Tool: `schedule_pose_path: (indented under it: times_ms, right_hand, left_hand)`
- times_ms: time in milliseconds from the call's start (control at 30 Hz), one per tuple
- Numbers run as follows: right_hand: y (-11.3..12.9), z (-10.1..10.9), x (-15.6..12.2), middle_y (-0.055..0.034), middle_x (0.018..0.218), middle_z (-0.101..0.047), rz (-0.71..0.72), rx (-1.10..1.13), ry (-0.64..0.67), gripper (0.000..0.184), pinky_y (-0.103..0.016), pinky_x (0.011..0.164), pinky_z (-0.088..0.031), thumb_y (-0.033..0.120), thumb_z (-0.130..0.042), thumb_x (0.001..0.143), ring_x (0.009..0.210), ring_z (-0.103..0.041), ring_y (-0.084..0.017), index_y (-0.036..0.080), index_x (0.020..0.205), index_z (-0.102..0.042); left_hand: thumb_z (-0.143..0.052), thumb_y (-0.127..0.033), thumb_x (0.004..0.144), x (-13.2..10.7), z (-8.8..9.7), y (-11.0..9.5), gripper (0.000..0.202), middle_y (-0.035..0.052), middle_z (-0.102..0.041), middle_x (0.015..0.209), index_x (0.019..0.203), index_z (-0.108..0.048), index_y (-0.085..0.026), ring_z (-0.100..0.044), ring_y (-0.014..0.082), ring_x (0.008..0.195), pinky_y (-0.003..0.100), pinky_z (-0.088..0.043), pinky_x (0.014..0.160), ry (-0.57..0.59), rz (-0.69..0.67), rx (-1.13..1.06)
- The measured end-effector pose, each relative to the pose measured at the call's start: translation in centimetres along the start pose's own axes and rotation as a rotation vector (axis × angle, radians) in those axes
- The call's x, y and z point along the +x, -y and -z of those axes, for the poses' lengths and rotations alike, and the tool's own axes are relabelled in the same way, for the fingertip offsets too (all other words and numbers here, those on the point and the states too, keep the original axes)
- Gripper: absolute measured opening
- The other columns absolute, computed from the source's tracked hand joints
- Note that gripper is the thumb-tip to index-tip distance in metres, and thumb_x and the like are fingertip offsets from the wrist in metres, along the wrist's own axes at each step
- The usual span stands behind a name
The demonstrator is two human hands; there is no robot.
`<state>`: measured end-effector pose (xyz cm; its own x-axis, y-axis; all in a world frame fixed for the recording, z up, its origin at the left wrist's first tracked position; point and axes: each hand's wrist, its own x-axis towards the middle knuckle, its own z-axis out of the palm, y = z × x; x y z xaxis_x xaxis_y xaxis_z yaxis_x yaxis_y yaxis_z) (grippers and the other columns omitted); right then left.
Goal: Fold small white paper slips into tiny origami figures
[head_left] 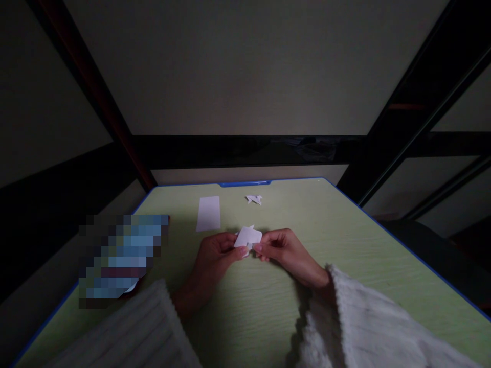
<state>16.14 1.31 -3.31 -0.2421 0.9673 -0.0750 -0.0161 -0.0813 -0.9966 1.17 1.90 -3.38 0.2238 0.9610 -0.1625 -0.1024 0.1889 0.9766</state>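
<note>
A small folded piece of white paper [248, 236] is held up just above the table, between both hands. My left hand [218, 255] pinches its left side, thumb on the near face. My right hand [286, 251] grips the right side with thumb and fingers closed on it. Parts of the folds lie hidden behind the fingertips. Beyond the hands rests a small folded white paper figure [253, 199] with pointed ends. To its left, a flat white sheet of paper [208, 213] lies on the table.
The light green table [368, 260] has a blue rim and a blue strip [245, 183] at its far edge. On the left lies a pixelated bluish object [126, 260], its details blurred out. Pale panels with dark frames [245, 151] stand behind the table.
</note>
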Motion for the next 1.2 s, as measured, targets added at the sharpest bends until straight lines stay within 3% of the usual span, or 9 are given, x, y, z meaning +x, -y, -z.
schedule_pose_path:
  times_ms: [467, 967, 1200]
  right_hand:
    - [0.01, -0.29, -0.09, 0.005, 0.039, -0.046, 0.005, -0.08, -0.092, 0.021, -0.019, 0.04, -0.024, 0.025, -0.065, 0.055, 0.037, -0.037, -0.005, 0.013, 0.044, -0.052]
    - [-0.09, -0.31, -0.14, 0.0061, 0.041, -0.042, 0.023, -0.089, -0.105, 0.018, -0.019, 0.039, -0.021, 0.018, -0.056, 0.059, 0.038, -0.031, -0.004, 0.014, 0.045, -0.045]
    - [-0.37, -0.48, -0.05, 0.0072, 0.042, -0.037, 0.049, -0.14, -0.08, 0.02, -0.019, 0.038, -0.019, 0.02, -0.055, 0.06, 0.039, -0.027, -0.003, 0.014, 0.045, -0.042]
  left_hand:
    - [-0.066, -0.013, 0.051, 0.17, 0.02, 0.28, 0.015, 0.0016, -0.067, 0.061, 0.066, -0.064, -0.013, -0.06, 0.0159, 0.06, 0.022, -0.043, 0.057, 0.025, -0.007, 0.026]
    - [-0.06, -0.013, 0.056, 0.31, 0.08, 0.32, 0.008, -0.0012, -0.064, 0.055, 0.063, -0.063, -0.013, -0.056, 0.01, 0.053, 0.018, -0.041, 0.052, 0.019, -0.01, 0.015]
    - [-0.063, -0.013, 0.053, 0.23, -0.27, 0.24, 0.016, 0.0033, -0.067, 0.067, 0.068, -0.06, -0.012, -0.061, 0.0178, 0.066, 0.024, -0.044, 0.059, 0.021, -0.013, 0.075]
